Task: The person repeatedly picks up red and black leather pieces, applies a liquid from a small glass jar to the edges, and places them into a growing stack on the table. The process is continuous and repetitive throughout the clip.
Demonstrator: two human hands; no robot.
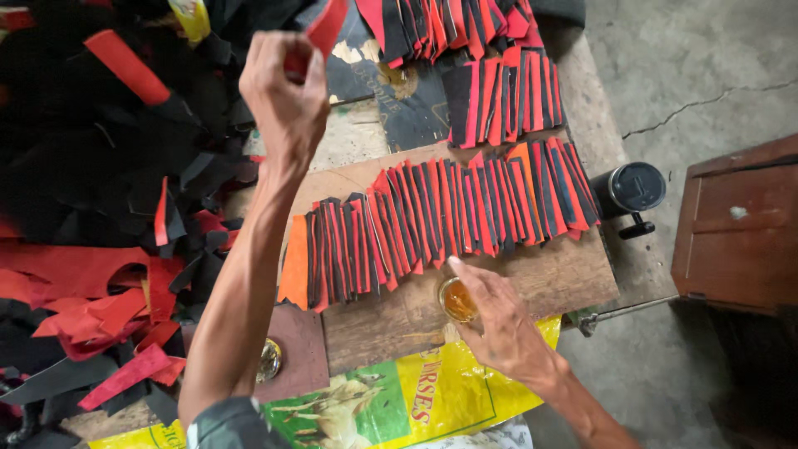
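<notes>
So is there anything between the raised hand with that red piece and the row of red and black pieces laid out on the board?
Nothing visible. The left hand pinches a red piece above the table's far side. Between it and the overlapping row of pieces shows only bare board. The right hand, at a small jar of amber liquid, sits on the row's near side.

A single head-worn camera looks steeply down from above the person's shoulders onto a wooden work board [532, 283], close enough that both forearms fill the middle of the frame; the view faces forward across overlapping red and black strips [440, 220], with concrete floor [706, 66] along the right edge and a scrap pile [91, 191] at left
</notes>
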